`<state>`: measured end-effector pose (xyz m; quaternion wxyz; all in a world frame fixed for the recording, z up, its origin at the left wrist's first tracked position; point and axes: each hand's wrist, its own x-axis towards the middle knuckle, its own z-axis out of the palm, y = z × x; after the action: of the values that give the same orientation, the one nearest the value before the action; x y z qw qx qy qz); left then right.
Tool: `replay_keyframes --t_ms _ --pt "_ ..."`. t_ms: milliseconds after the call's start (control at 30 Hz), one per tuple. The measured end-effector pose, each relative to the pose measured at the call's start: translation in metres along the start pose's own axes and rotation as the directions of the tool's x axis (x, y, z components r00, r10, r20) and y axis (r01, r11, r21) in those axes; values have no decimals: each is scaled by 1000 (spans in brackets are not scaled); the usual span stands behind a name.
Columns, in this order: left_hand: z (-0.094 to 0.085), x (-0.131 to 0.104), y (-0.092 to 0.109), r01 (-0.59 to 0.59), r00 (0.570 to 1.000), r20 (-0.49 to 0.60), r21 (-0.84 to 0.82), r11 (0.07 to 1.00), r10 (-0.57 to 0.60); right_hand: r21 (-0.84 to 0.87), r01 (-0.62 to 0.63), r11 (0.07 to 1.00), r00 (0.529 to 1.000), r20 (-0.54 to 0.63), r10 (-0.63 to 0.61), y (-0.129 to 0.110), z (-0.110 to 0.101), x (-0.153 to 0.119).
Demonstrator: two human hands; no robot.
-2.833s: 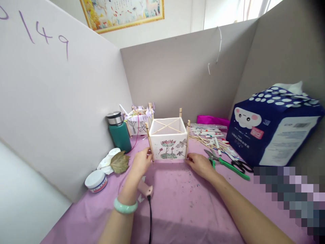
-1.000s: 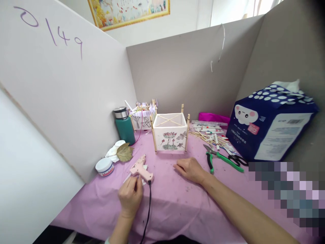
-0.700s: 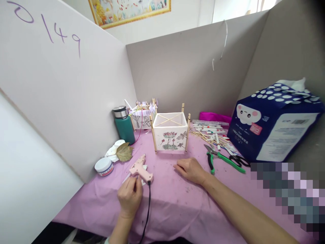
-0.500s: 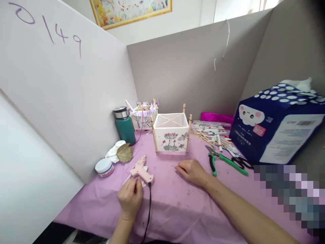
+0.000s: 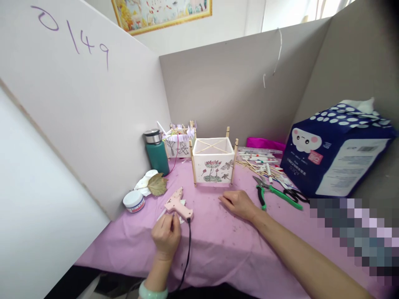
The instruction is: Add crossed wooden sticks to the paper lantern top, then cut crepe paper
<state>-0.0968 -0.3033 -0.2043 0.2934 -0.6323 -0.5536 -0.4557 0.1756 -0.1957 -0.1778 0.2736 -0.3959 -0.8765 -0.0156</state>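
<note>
My left hand [image 5: 166, 233] rests closed on the purple cloth, just in front of the pink glue gun [image 5: 179, 204]; whether anything is in its curled fingers is hidden. The gun lies on its side over white scraps, its black cord running toward me. My right hand [image 5: 238, 204] lies on the cloth with fingers curled together, and nothing shows in them. Beyond it stands a white box [image 5: 213, 168] with wooden corner posts, crossed sticks at its top and a lotus picture on its front. Neither hand touches the box.
At left are a green bottle [image 5: 157, 155], a dry leaf [image 5: 157, 184] and a white jar [image 5: 134, 201]. A second decorated box [image 5: 178, 147] stands behind. Green-handled pruners [image 5: 280, 195], black scissors [image 5: 294, 195], markers [image 5: 258, 158] and a blue package [image 5: 336, 153] are at right.
The view has shifted slightly, so the table items sit a little further right. A pale green bangle now shows on my left wrist. Both hands keep nearly the same pose.
</note>
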Motion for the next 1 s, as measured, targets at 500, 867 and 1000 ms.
replay_keyframes --t_ms 500,867,1000 --pt "-16 8 4 292 955 115 -219 931 -272 -30 2 1000 1000 -13 -3 -4 -4 -1" --pt "-42 24 -33 328 926 194 16 945 -325 -29 -37 999 999 2 37 -4 -6 -3" --pt "-32 16 -38 262 910 312 82 962 -274 105 -173 979 984 -28 177 -28 -5 11"
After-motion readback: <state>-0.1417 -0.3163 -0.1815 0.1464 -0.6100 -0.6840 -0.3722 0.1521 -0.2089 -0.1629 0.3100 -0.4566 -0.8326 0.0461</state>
